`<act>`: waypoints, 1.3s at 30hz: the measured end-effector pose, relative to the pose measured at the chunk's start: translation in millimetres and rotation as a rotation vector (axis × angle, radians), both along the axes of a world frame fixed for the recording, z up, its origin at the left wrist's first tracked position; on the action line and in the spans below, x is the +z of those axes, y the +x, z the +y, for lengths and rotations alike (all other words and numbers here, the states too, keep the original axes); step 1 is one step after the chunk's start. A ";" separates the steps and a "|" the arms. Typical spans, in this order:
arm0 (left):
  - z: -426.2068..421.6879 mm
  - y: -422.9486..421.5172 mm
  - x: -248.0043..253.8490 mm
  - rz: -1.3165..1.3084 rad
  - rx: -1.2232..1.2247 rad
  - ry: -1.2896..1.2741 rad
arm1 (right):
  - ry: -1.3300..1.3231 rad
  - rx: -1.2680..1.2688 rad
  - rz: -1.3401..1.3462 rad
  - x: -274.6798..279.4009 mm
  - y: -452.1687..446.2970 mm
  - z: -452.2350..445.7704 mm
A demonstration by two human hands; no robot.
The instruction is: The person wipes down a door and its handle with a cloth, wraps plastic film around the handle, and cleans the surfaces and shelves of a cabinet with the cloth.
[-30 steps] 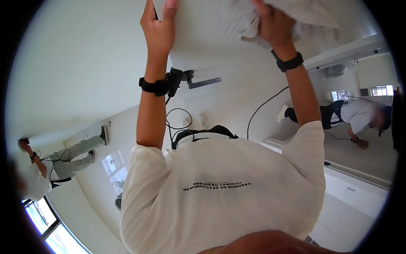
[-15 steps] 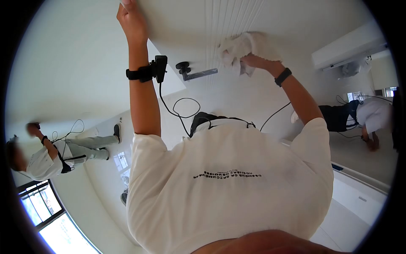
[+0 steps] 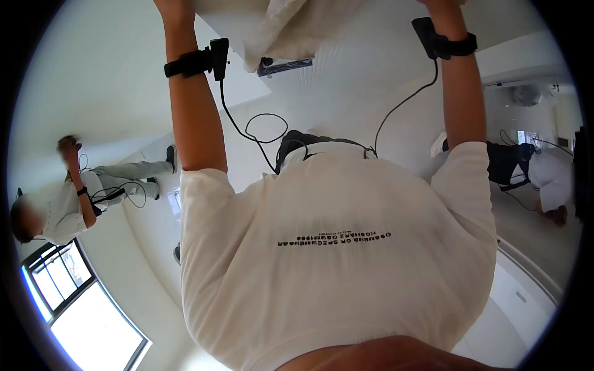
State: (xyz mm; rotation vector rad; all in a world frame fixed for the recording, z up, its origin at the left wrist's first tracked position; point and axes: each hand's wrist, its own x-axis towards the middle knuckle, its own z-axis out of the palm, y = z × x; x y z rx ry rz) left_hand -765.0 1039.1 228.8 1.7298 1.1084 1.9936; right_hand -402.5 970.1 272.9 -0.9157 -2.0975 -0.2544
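Observation:
Only the base of my left hand [image 3: 176,5] shows at the top edge, left of centre; its fingers are out of frame. My right hand [image 3: 442,4] is likewise cut off at the top, right of centre. Between them a pale cloth [image 3: 281,29] hangs down, blurred at its right side. Its lower left end is beside a dark door handle [image 3: 288,67] on the pale door, partly covering it. What holds the cloth cannot be seen. Both wrists wear black straps with cabled black devices.
A co-worker in a white shirt [image 3: 67,213] stands at the left, near a window [image 3: 99,328], with a raised hand by the pale surface. Another person [image 3: 549,176] is at the right. Black cables [image 3: 232,117] run from my wrists to my waist.
The cloth has swung left and towards the handle. My right hand has moved outward and up to the frame edge; my left hand has also risen. The left co-worker's hand is higher.

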 end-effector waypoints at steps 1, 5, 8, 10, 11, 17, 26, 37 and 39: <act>5.1 -2.4 -0.8 -0.021 -0.008 0.011 | 0.019 -0.039 0.022 -22.6 -11.5 -0.6; 23.8 -13.3 -9.2 -0.101 -0.031 0.039 | 0.096 -0.191 -0.087 -148.8 -10.4 20.4; 18.6 -8.1 -3.1 -0.109 -0.024 0.019 | 0.031 -0.354 -0.316 -233.7 13.3 10.2; -0.7 1.0 -1.1 -0.109 -0.006 -0.017 | -0.004 -0.305 -0.181 -287.2 31.1 9.2; -8.4 7.0 -0.1 -0.111 0.003 -0.036 | 0.025 -0.326 -0.101 -290.4 40.3 7.4; -23.4 25.0 -1.2 -0.091 0.043 -0.138 | 0.010 -0.502 0.264 -283.2 85.3 25.9; -19.2 30.3 8.3 -0.084 0.189 -0.134 | 0.054 -0.575 0.402 -90.0 156.7 74.0; -0.4 5.2 4.1 -0.210 -0.129 0.073 | 0.064 -0.559 0.386 -278.0 97.1 70.2; -2.3 7.8 9.8 -0.174 -0.072 0.086 | -0.122 -0.590 0.372 -301.1 71.9 45.4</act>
